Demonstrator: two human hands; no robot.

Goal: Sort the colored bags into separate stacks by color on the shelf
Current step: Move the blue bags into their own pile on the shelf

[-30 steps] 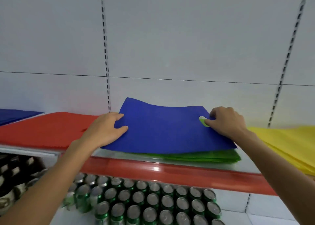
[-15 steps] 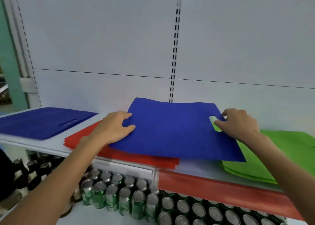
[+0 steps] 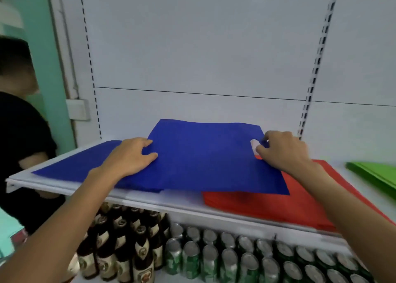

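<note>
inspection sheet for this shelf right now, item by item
surface: white shelf, bags laid flat on it
job's things: blue bag held over the blue stack and part of the red stack; green stack at far right, apart
clutter: nothing seen
grips: left hand grips the bag's left edge; right hand pinches it by the handle cut-out
cables: nothing seen
surroundings: bottles and cans on the level below; person in black at left; slotted back panel
</note>
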